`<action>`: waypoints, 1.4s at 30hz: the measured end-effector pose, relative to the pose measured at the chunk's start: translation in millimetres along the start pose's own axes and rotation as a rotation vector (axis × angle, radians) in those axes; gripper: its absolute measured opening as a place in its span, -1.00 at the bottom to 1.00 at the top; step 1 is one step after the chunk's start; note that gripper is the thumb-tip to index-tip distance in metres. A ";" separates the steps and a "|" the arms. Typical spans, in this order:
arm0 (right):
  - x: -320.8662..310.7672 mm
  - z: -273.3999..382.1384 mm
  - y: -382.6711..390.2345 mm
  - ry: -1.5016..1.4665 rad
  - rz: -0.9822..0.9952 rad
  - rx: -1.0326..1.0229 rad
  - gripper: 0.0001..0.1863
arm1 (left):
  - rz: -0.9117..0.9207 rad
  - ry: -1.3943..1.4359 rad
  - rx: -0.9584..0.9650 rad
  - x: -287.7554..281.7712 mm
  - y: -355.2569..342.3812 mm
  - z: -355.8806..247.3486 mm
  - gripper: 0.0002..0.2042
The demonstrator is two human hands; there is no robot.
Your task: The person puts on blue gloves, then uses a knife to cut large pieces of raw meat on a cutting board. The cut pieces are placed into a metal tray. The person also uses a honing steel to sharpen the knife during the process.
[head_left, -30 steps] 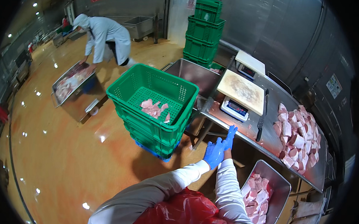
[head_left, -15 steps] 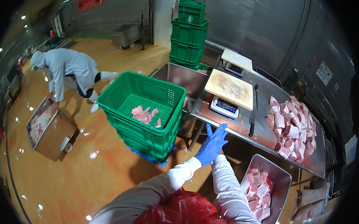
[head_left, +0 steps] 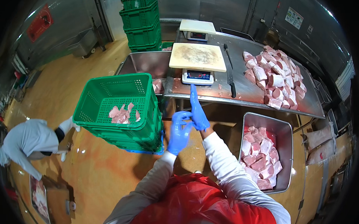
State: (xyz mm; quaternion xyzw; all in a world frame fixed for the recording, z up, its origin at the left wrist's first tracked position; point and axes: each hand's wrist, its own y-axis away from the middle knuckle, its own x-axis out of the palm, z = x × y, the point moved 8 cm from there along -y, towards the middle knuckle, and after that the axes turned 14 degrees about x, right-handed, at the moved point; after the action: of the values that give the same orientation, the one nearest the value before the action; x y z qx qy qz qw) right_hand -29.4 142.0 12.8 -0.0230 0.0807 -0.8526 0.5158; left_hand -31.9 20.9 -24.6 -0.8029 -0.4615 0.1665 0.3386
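My left hand [head_left: 179, 132], in a blue glove, has its fingers curled onto the blue glove at the base of my right hand [head_left: 198, 113], pinching it. My right hand's fingers stretch straight up, just below a scale [head_left: 197, 79] topped with a stained white board [head_left: 196, 54], on a steel table [head_left: 210, 95]. Two knives [head_left: 231, 80] lie beside it, and a pile of pink meat pieces [head_left: 277, 77] covers the table's right part. A steel tub [head_left: 286, 136] of meat stands below right. A stack of green crates [head_left: 137, 136] at left holds a few meat scraps [head_left: 120, 114].
A co-worker [head_left: 34, 140] in white bends at far left over a wheeled steel bin [head_left: 56, 201]. More green crates [head_left: 141, 24] and a steel bin [head_left: 140, 64] stand behind. A second board-topped scale [head_left: 196, 32] is at the table's back. A wheeled bin [head_left: 82, 42] stands by the wall.
The view has turned, shifting the table leftward in the picture. The co-worker and bin now sit lower, at the far left. My left fingers have curled onto my right glove; my right fingers point upward.
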 end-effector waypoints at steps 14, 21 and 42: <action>39.4 72.5 68.8 0.605 0.053 -0.250 -0.02 | -0.014 0.960 -0.306 29.6 -40.0 -61.5 -0.53; 27.5 124.1 69.4 0.640 0.122 -0.224 0.07 | -0.047 0.703 -0.184 26.5 -37.7 -72.8 -0.53; -31.1 120.8 82.3 0.894 -0.370 -0.302 -0.11 | 0.025 0.596 -0.302 34.3 -48.2 -49.5 -0.84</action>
State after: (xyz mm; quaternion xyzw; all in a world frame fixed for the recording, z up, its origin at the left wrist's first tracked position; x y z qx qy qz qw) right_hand 72.0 118.3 120.0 0.2559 0.4104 -0.8351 0.2621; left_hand -15.7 47.5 46.0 -0.8631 -0.3515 -0.1417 0.3339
